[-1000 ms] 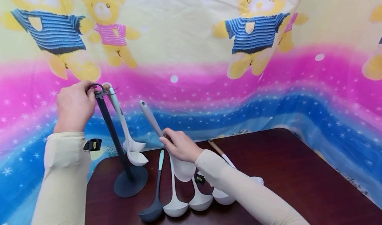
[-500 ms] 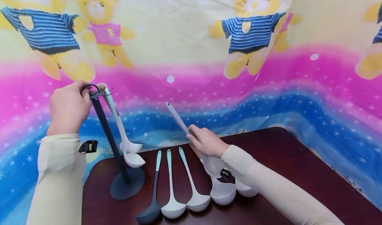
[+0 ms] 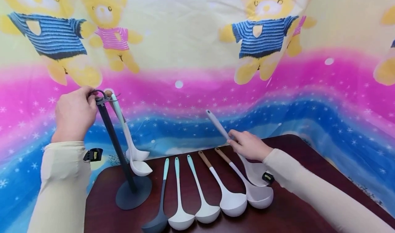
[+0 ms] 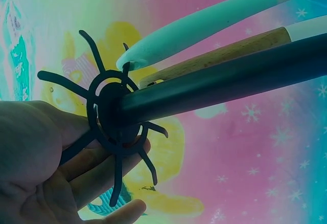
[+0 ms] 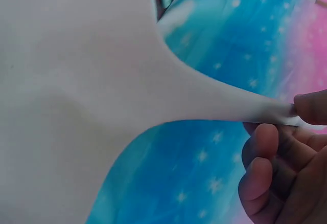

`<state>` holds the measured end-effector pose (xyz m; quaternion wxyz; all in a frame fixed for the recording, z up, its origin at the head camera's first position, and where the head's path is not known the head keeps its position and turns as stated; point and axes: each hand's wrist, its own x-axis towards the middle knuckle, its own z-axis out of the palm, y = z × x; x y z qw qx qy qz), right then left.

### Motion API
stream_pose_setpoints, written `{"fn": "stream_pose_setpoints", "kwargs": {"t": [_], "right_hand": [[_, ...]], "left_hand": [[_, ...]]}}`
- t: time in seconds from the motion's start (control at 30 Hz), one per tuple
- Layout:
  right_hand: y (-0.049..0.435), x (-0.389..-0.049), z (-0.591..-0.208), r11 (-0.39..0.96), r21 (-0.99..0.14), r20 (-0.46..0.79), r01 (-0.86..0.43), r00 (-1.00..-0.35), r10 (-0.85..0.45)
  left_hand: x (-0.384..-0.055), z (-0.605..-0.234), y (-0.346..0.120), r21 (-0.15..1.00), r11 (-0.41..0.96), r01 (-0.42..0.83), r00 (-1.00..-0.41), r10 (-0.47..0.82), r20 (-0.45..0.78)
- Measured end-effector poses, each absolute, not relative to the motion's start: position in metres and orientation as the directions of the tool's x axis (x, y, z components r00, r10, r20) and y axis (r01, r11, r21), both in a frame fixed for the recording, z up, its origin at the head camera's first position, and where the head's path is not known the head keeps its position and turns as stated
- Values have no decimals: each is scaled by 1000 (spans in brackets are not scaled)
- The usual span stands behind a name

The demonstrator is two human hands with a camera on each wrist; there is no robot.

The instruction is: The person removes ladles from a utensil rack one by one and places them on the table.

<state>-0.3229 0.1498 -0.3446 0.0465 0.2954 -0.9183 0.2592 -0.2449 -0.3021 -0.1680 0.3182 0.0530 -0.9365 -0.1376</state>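
My left hand holds the top of a dark ladle stand, by the loop above its ring of hooks. In the left wrist view the palm and fingers lie around the hook ring. Two white ladles hang there, one with a mint handle, one with a wooden handle. My right hand pinches a ladle with a pale grey handle, tilted, its bowl low at the row's right end. The right wrist view shows that bowl close up, thumb and fingers on its neck.
On the dark wooden table a row of ladles lies bowl towards me: a dark grey one, two white ones with mint handles and two with wooden handles. A patterned cloth hangs behind the table.
My right hand has carried the grey-handled ladle rightwards over the row, from near the stand to the row's right end. The left hand has kept its hold on the stand.
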Motion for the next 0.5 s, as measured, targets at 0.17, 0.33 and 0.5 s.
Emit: {"fn": "stream_pose_setpoints", "kwargs": {"t": [0.17, 0.33, 0.5], "right_hand": [[176, -326, -350, 749, -425, 157, -509, -856, -493], [198, -328, -356, 782, -425, 58, -456, -876, -479], [216, -334, -361, 820, -448, -103, -355, -891, -442]], "left_hand": [[-245, -169, -301, 289, 957, -13, -789, -188, 586], [-245, -170, -300, 277, 961, -10, -789, -178, 588], [-245, -169, -299, 279, 960, -6, -779, -179, 601]]}}
